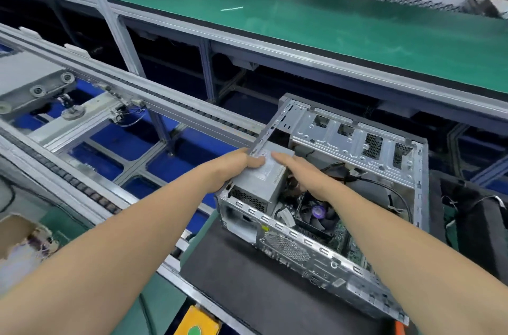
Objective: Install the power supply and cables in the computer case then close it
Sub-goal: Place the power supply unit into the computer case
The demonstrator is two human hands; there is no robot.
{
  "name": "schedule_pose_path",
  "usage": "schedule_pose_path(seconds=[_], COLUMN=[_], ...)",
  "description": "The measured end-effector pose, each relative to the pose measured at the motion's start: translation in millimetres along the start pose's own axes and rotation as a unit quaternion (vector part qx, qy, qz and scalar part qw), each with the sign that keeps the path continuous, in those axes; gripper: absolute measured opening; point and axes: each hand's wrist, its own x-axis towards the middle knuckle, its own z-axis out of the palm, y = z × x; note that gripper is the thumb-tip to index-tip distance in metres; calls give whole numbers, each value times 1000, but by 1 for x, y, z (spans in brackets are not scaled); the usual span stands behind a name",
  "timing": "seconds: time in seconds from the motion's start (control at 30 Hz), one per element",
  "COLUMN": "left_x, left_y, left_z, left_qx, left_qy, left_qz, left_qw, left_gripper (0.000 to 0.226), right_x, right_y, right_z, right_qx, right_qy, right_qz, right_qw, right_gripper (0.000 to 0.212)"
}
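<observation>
Gripping the power supply (257, 187) at its far left corner, the left hand (240, 163) is seen with the thumb laid on the grey top. The other fingers are curled down the side and mostly hidden. The right hand (301, 174) is laid along the supply's right top edge. Its fingers (280, 159) are held straight and close together, touching the metal without being closed round it.

The supply is held in the left corner of the case (357, 137), against the perforated rear panel, with its top standing above the rim. A white label (270, 169) is stuck on the supply's top, but its print is too blurred to be read.

Inside the case, just right of the supply, a fan (319, 212) with a purple hub sticker is seen. Black cables (384, 186) are draped further right. The case is laid open side up on a black mat (247, 279). A roller conveyor (137, 104) is seen left of the case, and a green tabletop (302, 21) is raised beyond it.
</observation>
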Motion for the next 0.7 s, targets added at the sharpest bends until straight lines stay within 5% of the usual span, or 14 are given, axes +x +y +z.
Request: schedule_pose_path(seconds=[0.2, 0.33, 0.43, 0.7], left_x=[-2, -5, -4, -4], left_y=[2, 0, -1, -1], left_z=[0, 5, 8, 10], left_qx=[-40, -71, -74, 77], left_qy=[16, 18, 27, 90], left_qz=[-10, -10, 3, 28], left_qw=[999, 997, 997, 993], left_gripper=[70, 50, 44, 48], right_x=[10, 12, 11, 15], right_y=[1, 2, 0, 3], right_z=[3, 4, 2, -2], right_qx=[1, -4, -16, -22], right_qy=[65, 79, 80, 72], right_qz=[-31, -25, -44, -44], right_qw=[997, 997, 996, 996], right_gripper=[44, 68, 60, 63])
